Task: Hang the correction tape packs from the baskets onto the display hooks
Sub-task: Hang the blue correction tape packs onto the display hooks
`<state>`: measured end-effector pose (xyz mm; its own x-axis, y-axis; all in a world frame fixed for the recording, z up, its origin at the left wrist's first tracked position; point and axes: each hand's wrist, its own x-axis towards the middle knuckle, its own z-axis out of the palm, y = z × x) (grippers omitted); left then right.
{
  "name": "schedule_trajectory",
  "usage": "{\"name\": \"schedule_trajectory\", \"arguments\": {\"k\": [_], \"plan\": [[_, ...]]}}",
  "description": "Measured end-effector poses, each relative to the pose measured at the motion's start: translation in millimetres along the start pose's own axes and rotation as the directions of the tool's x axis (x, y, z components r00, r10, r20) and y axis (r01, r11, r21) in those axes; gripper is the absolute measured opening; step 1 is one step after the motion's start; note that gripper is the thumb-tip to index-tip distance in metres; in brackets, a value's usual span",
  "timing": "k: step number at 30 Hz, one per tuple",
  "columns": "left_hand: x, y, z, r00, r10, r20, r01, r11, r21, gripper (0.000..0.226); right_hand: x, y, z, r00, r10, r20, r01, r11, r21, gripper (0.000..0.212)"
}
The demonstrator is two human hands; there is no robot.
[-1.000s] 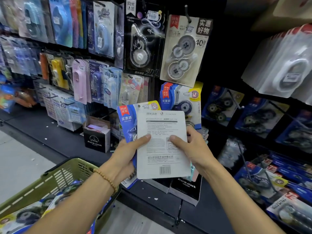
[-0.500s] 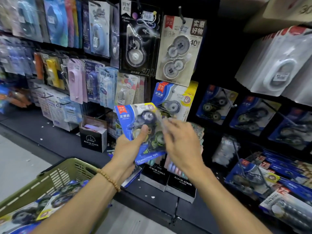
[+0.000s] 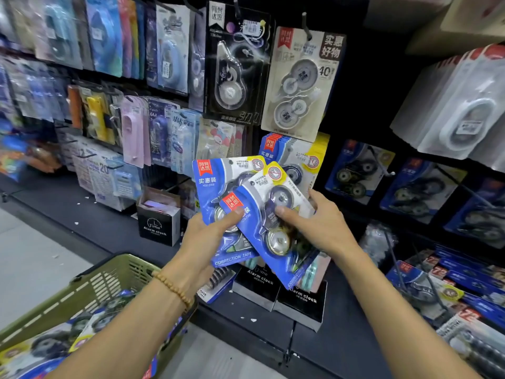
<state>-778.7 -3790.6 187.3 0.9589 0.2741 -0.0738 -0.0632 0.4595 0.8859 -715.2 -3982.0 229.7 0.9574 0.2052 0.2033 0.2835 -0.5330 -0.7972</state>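
Front pack [image 3: 270,214] now swung face-out and tilted, right hand [image 3: 319,228] fingers pinching it, left hand [image 3: 207,242] gripping the blue pack behind [image 3: 216,187], green basket [image 3: 90,291] lower left holding more packs [image 3: 46,346].

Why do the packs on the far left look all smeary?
Head view: the left-edge packs are blurred and stretched by the wide lens; the blue packs in both hands stay sharp; glare glints on the white packs top right.

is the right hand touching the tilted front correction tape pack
Touching: the head view shows the right hand with its thumb pressed on the tilted front pack.
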Motion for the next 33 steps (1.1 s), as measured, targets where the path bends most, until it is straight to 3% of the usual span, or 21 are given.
{"name": "schedule_trajectory", "arguments": {"k": [1, 3, 8, 15, 33], "plan": [[1, -1, -1, 1.0, 0.008, -0.001, -0.008, 1.0, 0.005, 0.015, 1, 2, -3, 0.998, 0.032, 0.056, -0.038, 0.994, 0.105, 0.034], [2, -1, -3, 1.0, 0.016, -0.009, -0.016, 1.0, 0.02, 0.013, 2, 5, -5, 0.997, 0.033, 0.067, -0.043, 0.987, 0.155, 0.028], [10, -2, -15, 0.993, 0.037, -0.11, -0.031, 0.998, 0.053, 0.017, 16, 11, -6, 0.973, 0.059, -0.222, -0.003, 0.97, 0.244, 0.034], [15, 0, -27, 0.987, 0.03, -0.159, -0.022, 0.999, 0.047, 0.023, 38, -1, 2, 0.903, 0.081, -0.421, -0.001, 0.982, 0.187, 0.032], [11, 6, -32, 0.987, 0.037, -0.153, -0.033, 0.999, 0.025, 0.023, 38, 5, 18, 0.909, 0.104, -0.403, -0.043, 0.987, 0.156, 0.029]]}}
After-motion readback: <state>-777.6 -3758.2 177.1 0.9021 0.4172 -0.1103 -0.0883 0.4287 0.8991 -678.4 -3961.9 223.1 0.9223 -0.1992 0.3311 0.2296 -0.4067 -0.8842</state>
